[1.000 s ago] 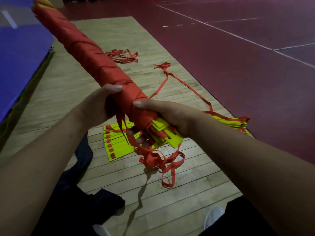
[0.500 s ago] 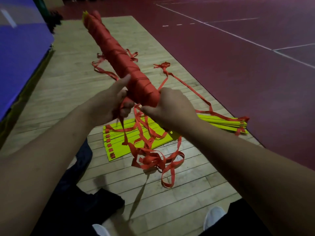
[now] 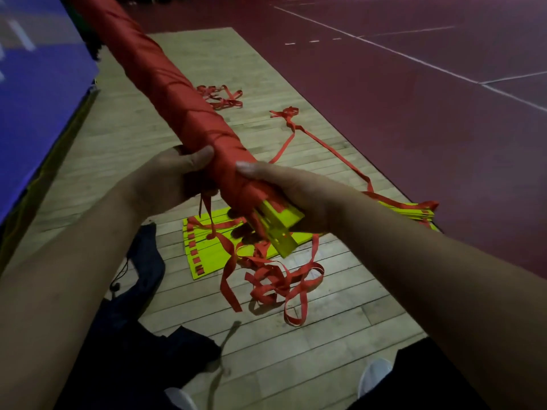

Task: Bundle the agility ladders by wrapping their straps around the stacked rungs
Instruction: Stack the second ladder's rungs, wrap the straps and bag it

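Note:
A long bundle of stacked yellow rungs (image 3: 279,221), wound tightly in red strap (image 3: 165,81), slants from the top left down to the centre. My left hand (image 3: 168,180) grips the bundle from its left side, fingers curled round the wrap. My right hand (image 3: 291,192) holds the near end, thumb on top, where bare yellow rung ends stick out. Loose red strap (image 3: 275,279) hangs from that end and lies tangled on the floor. A second stack of yellow rungs (image 3: 204,247) lies flat on the wooden floor below my hands.
More red strap (image 3: 322,143) trails across the wood to another yellow stack (image 3: 414,213) at the right; a small strap pile (image 3: 222,97) lies farther back. A blue mat (image 3: 35,93) borders the left, red court floor (image 3: 414,113) the right. Dark cloth (image 3: 142,350) and my white shoe (image 3: 376,377) are near.
The bundle's far end has swung back up and left, out of the frame top. My right hand shifted from the strap to the bundle's near end, and yellow rung ends show again.

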### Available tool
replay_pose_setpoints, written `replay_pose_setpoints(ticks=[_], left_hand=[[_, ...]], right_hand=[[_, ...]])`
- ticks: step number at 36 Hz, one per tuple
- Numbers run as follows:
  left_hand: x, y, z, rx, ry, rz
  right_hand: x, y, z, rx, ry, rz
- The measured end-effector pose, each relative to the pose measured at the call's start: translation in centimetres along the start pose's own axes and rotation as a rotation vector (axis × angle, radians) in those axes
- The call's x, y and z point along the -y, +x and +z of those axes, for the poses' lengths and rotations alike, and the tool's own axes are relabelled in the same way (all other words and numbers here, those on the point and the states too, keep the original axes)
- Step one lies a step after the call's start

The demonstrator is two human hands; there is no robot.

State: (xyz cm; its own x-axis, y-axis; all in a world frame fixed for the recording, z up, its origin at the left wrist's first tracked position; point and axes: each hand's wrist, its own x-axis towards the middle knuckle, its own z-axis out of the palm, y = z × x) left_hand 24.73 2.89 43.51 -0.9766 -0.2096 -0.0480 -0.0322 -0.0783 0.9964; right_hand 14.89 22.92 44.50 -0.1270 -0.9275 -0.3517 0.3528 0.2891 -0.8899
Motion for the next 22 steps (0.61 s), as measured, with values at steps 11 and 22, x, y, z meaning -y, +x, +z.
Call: replay_pose_setpoints(ticks=[11, 22], left_hand=[[-0.1, -0.8, -1.9, 0.215, -0.002, -0.119], [-0.1, 1.0, 1.2, 0.038, 0.005, -0.148]], right_hand=[[-0.2, -0.4, 1.4, -0.212, -0.262, -0.220], [-0.3, 2.0, 0.3, -0.802, -0.862, -0.292]])
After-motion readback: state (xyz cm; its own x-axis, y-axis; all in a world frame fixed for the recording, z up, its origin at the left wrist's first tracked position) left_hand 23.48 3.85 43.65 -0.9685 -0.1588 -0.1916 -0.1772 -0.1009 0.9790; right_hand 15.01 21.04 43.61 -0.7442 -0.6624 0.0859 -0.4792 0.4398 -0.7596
